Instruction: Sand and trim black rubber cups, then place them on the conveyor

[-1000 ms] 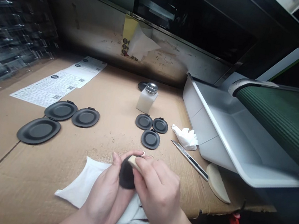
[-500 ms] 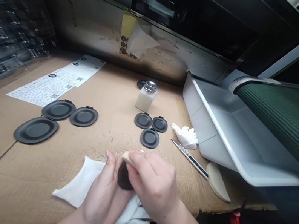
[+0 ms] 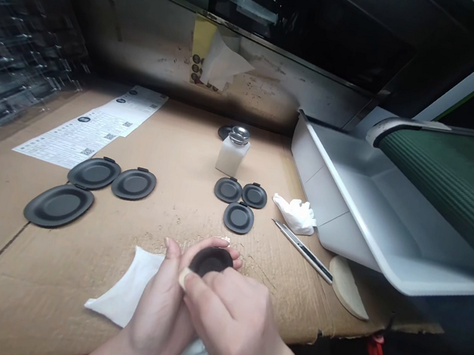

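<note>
My left hand (image 3: pixel 162 310) cradles a small black dish-shaped lid (image 3: pixel 210 260), its fingers curled behind the far rim and its thumb raised clear. With my right hand (image 3: pixel 238 320) I pinch a beige pad, perhaps sponge (image 3: pixel 183 279), against the lid's near left edge. The right fingers cover the lid's lower part. Under both hands lies a folded white cloth (image 3: pixel 121 297), partly hidden. Just beyond them, three small black lids (image 3: pixel 238 218) lie grouped on the cardboard. Three larger black lids (image 3: pixel 58 206) rest to the left.
A square pump bottle (image 3: pixel 231 155) with a metal top stands behind the small lids. To the right are crumpled tissue (image 3: pixel 297 215), a utility knife (image 3: pixel 303 250), a beige half-round pad (image 3: pixel 349 287) and a grey bin (image 3: pixel 334 218). Printed label sheets (image 3: pixel 61 139) lie at left.
My right hand has moved toward me with the beige pad, from the lid's far edge to its near left edge. More of the lid and my left fingers now show.
</note>
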